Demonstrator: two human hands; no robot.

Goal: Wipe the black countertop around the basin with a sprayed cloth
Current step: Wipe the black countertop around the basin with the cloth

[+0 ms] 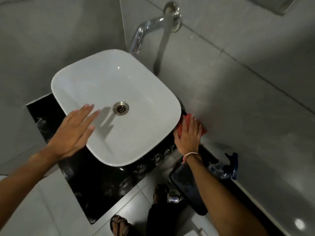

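Right hand (188,133) presses flat on the red cloth (187,119) on the black surface (95,183) at the basin's (110,92) three o'clock; left hand (73,132) hovers open, empty, at eight o'clock.

Glossy black countertop (95,188), glossy white ceramic basin (105,86), chrome tap (141,34), red cloth (186,124).

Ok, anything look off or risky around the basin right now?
A dark phone lies under the right forearm at the black countertop edge, seemingly overhanging; a nudge might drop it. Nothing spilled or damaged; the spray bottle lies on its side by the wall.
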